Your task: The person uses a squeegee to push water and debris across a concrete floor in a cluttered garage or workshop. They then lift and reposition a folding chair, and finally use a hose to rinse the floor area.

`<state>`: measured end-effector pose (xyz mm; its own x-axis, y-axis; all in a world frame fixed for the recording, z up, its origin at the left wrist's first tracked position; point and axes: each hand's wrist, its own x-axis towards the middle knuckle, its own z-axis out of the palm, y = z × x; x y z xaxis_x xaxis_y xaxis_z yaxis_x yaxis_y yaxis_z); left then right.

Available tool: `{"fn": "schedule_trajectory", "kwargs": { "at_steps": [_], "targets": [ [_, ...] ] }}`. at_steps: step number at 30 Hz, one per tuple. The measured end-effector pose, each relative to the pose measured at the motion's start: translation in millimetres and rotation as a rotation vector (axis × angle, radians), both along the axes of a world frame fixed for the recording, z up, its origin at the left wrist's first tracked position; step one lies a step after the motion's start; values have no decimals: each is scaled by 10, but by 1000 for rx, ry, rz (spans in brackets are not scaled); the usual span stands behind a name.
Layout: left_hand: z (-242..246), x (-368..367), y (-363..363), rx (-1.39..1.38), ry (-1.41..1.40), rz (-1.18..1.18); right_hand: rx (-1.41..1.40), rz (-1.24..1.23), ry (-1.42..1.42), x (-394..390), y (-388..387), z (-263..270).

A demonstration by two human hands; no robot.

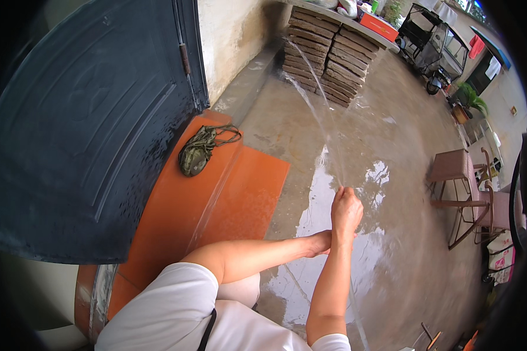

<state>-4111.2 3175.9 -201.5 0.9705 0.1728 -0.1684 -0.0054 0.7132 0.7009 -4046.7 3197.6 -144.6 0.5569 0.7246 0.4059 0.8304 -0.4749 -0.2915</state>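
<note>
My right hand (347,211) is closed around the mouth of a clear hose (356,313), and water (315,112) shoots from the fingers in split, arcing jets. The jets reach toward a stack of brown slabs (331,55) and the foot of the wall. My left hand (319,243) lies under the right wrist, which hides most of its fingers, so its grip is not visible. Below my forearms the hose trails across the wet concrete floor (404,272). Puddles there reflect the sky.
Left are orange tiled steps (250,197) with a dark green drawstring bag (197,151), beside a wet dark metal door (83,131). Right stand pink-padded chairs (454,169). A covered three-wheeler (434,44) is farther back. An orange box (379,27) sits on the ledge above the slabs.
</note>
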Motion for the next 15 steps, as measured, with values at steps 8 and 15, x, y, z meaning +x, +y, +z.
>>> {"fn": "schedule_trajectory", "kwargs": {
  "at_steps": [8,15],
  "targets": [
    [-157,-23,42,20,55,-49,29,57,-1,65,26,10],
    [80,-132,25,-55,87,51,-4,31,136,-15,54,35]
  ]
}}
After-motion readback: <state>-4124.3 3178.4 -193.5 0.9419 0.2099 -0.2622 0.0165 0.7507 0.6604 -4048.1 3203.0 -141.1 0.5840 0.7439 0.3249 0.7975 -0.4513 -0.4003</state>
